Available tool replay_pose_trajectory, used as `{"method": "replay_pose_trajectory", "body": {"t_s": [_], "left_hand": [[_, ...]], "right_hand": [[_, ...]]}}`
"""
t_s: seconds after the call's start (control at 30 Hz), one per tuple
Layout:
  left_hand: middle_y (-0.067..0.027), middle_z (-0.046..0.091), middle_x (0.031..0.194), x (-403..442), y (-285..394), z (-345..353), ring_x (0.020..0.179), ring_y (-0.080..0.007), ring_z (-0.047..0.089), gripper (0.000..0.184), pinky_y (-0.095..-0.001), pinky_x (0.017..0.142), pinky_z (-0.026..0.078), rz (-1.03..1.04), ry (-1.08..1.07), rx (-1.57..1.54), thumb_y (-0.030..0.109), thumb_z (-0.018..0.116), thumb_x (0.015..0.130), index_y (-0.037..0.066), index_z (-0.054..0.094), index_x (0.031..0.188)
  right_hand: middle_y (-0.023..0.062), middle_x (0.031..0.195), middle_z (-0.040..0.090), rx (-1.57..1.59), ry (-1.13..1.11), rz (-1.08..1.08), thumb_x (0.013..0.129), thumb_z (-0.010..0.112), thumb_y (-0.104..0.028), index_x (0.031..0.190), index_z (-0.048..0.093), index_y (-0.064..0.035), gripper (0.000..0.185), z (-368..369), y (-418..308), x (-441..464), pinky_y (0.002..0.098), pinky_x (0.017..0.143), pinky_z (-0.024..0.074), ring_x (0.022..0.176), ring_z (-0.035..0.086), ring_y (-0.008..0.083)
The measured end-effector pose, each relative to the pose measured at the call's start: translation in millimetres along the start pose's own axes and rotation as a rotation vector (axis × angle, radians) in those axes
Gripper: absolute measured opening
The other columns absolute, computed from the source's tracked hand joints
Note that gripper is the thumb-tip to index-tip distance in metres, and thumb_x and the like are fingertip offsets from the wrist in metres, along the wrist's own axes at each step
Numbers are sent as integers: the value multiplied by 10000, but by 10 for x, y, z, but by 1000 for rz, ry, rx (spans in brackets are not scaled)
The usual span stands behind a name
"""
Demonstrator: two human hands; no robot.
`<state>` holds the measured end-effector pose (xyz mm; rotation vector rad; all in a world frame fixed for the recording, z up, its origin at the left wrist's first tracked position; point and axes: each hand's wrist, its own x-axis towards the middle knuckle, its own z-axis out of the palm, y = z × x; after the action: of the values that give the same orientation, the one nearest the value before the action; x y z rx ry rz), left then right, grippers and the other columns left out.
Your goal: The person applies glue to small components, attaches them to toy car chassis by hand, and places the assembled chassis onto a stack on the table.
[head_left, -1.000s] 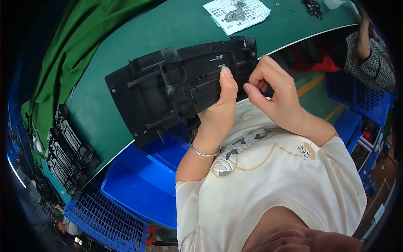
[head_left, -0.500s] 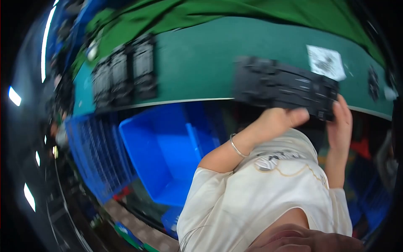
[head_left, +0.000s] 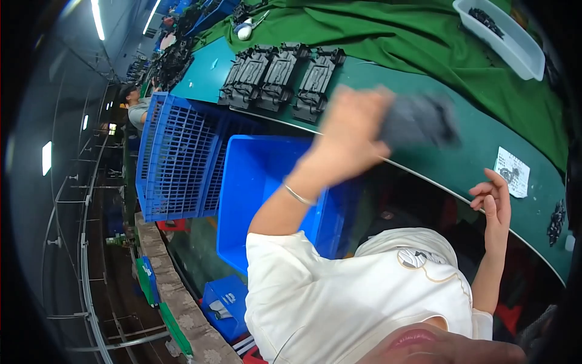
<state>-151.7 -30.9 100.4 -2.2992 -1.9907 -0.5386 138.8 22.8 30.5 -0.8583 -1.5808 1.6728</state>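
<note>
My left hand (head_left: pixel 354 130), with a bracelet at the wrist, grips a black plastic chassis (head_left: pixel 421 121) by one end, above the front edge of the green table. Motion blurs both the hand and the chassis. My right hand (head_left: pixel 494 197) holds nothing; its fingers are apart and slightly bent, close to a printed paper (head_left: pixel 512 171) on the table. To the left of the held part, similar black chassis (head_left: pixel 317 82) with moulded detail lie side by side on the table, several in a row.
A blue bin (head_left: pixel 242 200) stands below the table edge, beside a blue slatted crate (head_left: pixel 179 158). Green cloth (head_left: pixel 400 39) lies along the table's far side, with a white tray (head_left: pixel 527 54) on it. Small black parts (head_left: pixel 556 222) lie at right. Another person (head_left: pixel 138 106) is at far left.
Both hands were at the chassis before. My right hand has come off it, while my left hand has carried it leftward towards the row. The view has turned left.
</note>
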Motion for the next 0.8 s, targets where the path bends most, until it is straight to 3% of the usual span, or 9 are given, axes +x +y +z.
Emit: {"method": "replay_pose_trajectory", "body": {"t_s": [0.07,0.1,0.13,0.27,0.47,0.6,0.67,0.7,0.8], "left_hand": [[-186,543,977,85,-495,-258,925,-327,482,644,-382,827,392,-435,40,191,166,682,569,1,436,1141],[-200,554,953,-21,-952,-212,889,-344,505,661,-390,819,399,-414,253,340,196,694,591,4,416,1159],[-225,553,978,-58,-1217,-295,907,-360,520,711,-397,838,393,-607,223,381,247,706,600,-12,384,1178],[-230,500,1095,-343,-2268,-227,1047,-351,448,764,-406,915,317,-798,356,454,346,694,585,-47,373,1156],[-211,571,986,-240,-2231,-101,892,-335,557,749,-391,793,430,-619,281,673,442,699,563,-23,474,1106],[-193,551,1052,-180,-2139,-75,915,-325,550,734,-402,788,428,-559,141,727,532,638,613,-7,502,1092],[-190,514,1115,-168,-2189,-44,986,-318,513,820,-424,820,396,-600,39,787,522,630,630,-44,406,1178],[-178,493,1150,-187,-2273,-30,1019,-311,492,844,-439,841,375,-643,-8,806,509,634,636,-19,351,1231],[-161,496,1132,-212,-2200,13,1041,-318,468,857,-440,884,343,-709,39,754,444,684,611,12,320,1256]], "right_hand": [[41,818,493,-84,88,-31,866,470,-260,1165,404,-10,395,-36,66,-22,186,642,371,681,432,74],[39,819,495,-98,99,-18,865,472,-251,1161,409,-11,386,-133,95,-54,186,646,371,685,436,74],[37,820,496,-112,111,-6,864,474,-242,1156,413,-11,377,-220,112,-87,186,649,372,689,440,75],[26,794,490,-275,267,32,851,464,-137,1112,449,-12,289,-511,149,-211,184,652,365,706,441,71],[34,802,499,-185,317,62,830,480,-91,1060,470,-27,239,-376,138,-271,208,638,395,727,474,86],[124,906,536,-442,236,25,787,550,-103,1074,460,-30,310,-523,-133,-112,306,726,423,804,531,215],[148,1005,503,-723,329,-175,771,560,-102,1073,455,-28,329,-834,-160,28,339,741,430,874,530,277],[117,937,455,-822,432,-291,756,546,-24,1030,443,-15,293,-1065,-112,162,305,707,426,798,513,226],[134,964,432,-1014,800,-288,736,568,-50,1026,434,-22,321,-1862,-81,580,348,736,428,862,497,277]]}}
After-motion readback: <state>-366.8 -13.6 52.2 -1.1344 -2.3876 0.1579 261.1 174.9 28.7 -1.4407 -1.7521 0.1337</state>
